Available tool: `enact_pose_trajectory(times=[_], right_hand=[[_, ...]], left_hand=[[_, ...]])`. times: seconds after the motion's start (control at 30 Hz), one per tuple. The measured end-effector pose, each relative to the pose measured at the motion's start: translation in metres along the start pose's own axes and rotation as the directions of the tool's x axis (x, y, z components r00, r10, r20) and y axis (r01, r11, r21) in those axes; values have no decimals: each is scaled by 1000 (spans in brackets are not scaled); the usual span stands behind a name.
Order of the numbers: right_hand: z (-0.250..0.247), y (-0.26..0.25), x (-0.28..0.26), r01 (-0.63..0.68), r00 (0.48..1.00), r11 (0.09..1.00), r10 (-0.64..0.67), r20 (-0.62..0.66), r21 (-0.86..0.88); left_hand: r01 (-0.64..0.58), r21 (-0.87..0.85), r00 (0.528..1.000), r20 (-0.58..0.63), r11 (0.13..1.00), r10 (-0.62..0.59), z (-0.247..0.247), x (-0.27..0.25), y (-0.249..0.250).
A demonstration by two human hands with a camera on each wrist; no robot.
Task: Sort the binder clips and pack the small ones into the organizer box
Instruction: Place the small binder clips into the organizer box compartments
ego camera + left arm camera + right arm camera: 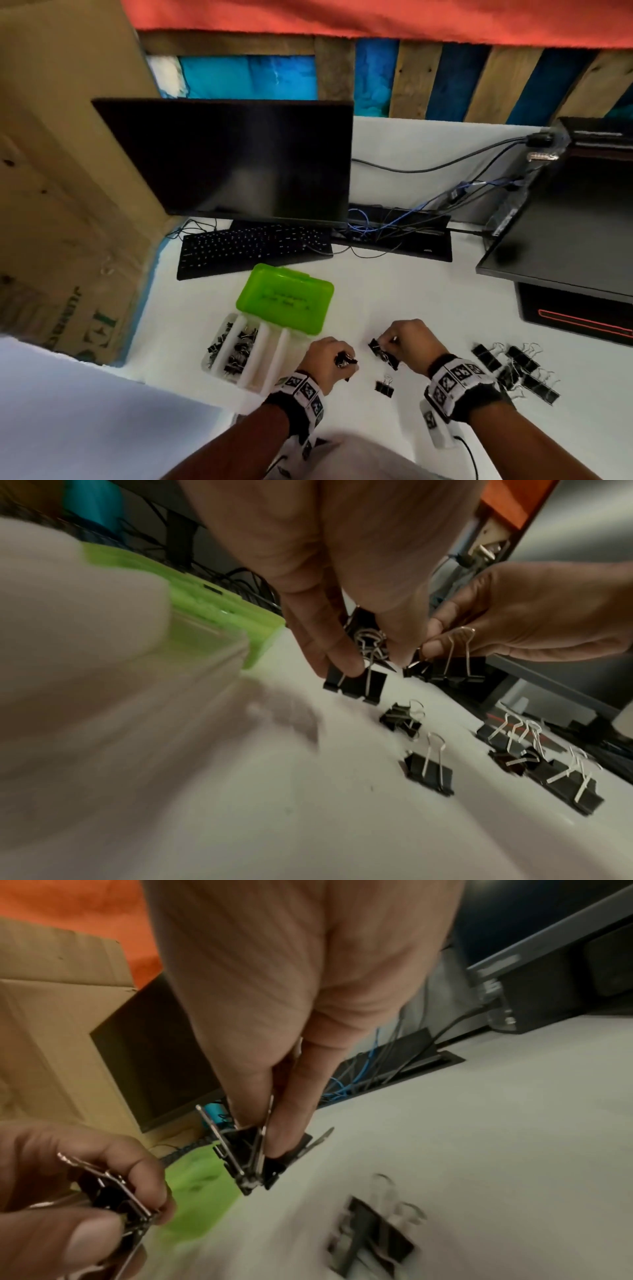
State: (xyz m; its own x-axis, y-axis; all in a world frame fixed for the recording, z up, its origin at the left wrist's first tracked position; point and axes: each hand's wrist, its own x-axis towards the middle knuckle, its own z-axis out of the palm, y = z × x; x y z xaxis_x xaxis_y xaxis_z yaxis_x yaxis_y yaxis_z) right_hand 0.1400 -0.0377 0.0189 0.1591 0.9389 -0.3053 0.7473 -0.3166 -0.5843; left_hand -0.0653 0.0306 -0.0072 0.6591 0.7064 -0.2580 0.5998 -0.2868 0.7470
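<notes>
My left hand (344, 363) pinches a small black binder clip (356, 683) by its body and holds more small clips bunched in its palm. My right hand (387, 344), just to the right, pinches a cluster of black clips (253, 1156) by their wire handles, a little above the white desk (428, 298). One small clip (384, 385) lies on the desk between my hands. The clear organizer box (274, 356) sits left of my left hand, its green lid (286, 299) open; two left compartments hold several small clips (239, 349).
A pile of larger black clips (513, 370) lies to the right of my right wrist. Behind the box are a keyboard (253, 248) and a dark monitor (233, 157). A cardboard box (61, 192) stands at the left, a computer case (565, 240) at the right.
</notes>
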Motion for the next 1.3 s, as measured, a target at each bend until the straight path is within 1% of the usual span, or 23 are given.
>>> enact_pose_trajectory(times=[0.1, 0.17, 0.27, 0.37, 0.43, 0.47, 0.57, 0.7, 0.77, 0.83, 0.9, 0.93, 1.03, 1.1, 1.2, 1.3], right_hand=[[1, -34, 22, 67, 998, 997, -67, -6, 45], [8, -59, 37, 125, 992, 988, -126, 5, 88], [27, -99, 59, 203, 976, 974, -209, 55, 101], [48, -135, 74, 271, 952, 960, -279, 127, 75], [61, -153, 81, 316, 932, 948, -316, 179, 30], [67, -160, 84, 330, 922, 944, -324, 211, 5], [80, -177, 92, 367, 892, 924, -317, 321, -108], [91, -193, 95, 440, 828, 865, -287, 482, -241], [92, -196, 95, 470, 805, 840, -282, 522, -271], [93, -195, 96, 485, 793, 840, -306, 527, -242], [93, -192, 97, 486, 797, 853, -342, 498, -191], [93, -190, 99, 476, 810, 863, -355, 467, -168], [92, -189, 102, 384, 879, 917, -329, 345, -106], [94, -190, 101, 351, 905, 934, -321, 280, -63], [97, -189, 96, 324, 917, 946, -309, 252, -17], [98, -182, 95, 293, 923, 956, -273, 273, -35]], left_hand=[[18, -45, 996, -84, 999, -22, -23, -10, -6], [33, -63, 985, -166, 997, -43, -40, -18, -12], [79, -65, 958, -269, 995, -94, -65, -36, -28], [167, -87, 929, -319, 982, -186, -83, -56, -50], [222, -131, 909, -331, 966, -253, -89, -67, -62], [237, -133, 904, -333, 962, -268, -91, -72, -66], [257, -130, 895, -341, 958, -287, -91, -80, -75], [286, -136, 893, -321, 949, -315, -89, -84, -76], [291, -146, 892, -317, 946, -323, -89, -85, -77], [292, -148, 891, -318, 945, -325, -89, -86, -79], [275, -137, 889, -341, 952, -306, -90, -86, -80], [258, -128, 888, -360, 958, -287, -90, -86, -80], [223, -97, 900, -363, 970, -243, -90, -86, -82], [233, -97, 908, -336, 968, -252, -90, -87, -83], [237, -105, 915, -309, 966, -258, -90, -87, -84], [236, -78, 928, -279, 968, -249, -89, -85, -86]])
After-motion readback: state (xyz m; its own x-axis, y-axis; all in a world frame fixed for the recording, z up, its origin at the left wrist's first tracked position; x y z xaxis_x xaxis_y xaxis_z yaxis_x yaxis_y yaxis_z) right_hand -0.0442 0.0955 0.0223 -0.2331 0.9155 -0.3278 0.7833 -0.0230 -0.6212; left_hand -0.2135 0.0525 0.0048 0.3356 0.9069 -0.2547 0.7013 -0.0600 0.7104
